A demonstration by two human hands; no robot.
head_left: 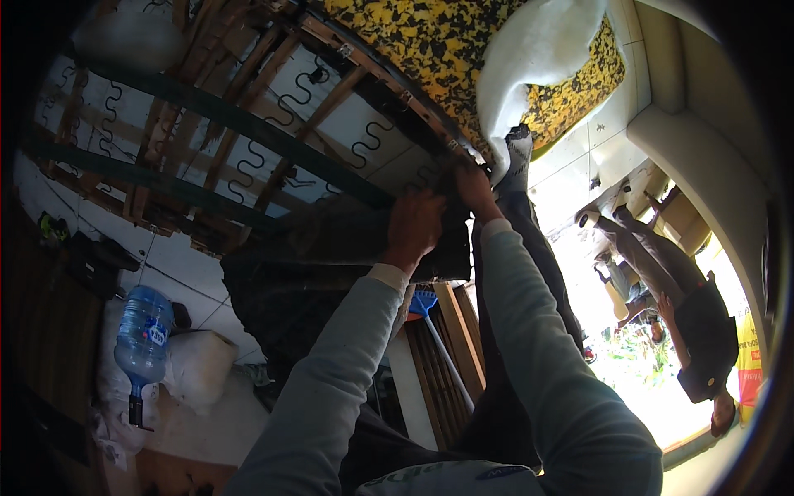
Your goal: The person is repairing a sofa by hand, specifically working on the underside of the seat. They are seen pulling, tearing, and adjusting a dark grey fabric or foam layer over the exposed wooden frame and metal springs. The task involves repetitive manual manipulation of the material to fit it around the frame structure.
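A wooden seat frame [389,85] with zigzag wire springs fills the upper left, and dark green straps [248,126] run across it. My left hand [416,223] is closed on dark material at the frame's near right corner, by the end of one strap. Just right of it and a little farther away, my right hand [475,188] is closed at the frame's edge; whatever its fingers hold is hidden. Dark fabric [281,289] hangs in folds below the frame, left of my left forearm. Yellow and black speckled foam [413,41] lies beyond the frame, with white padding [529,70] over part of it.
My foot in a patterned sock [518,157] is beside the padding. A large blue water bottle [142,335] and a white plastic bag [198,372] stand at left. A blue-headed broom [423,304] rests by wooden slats. Another person [703,331] stands at right, near a curved beige upholstered piece [695,165].
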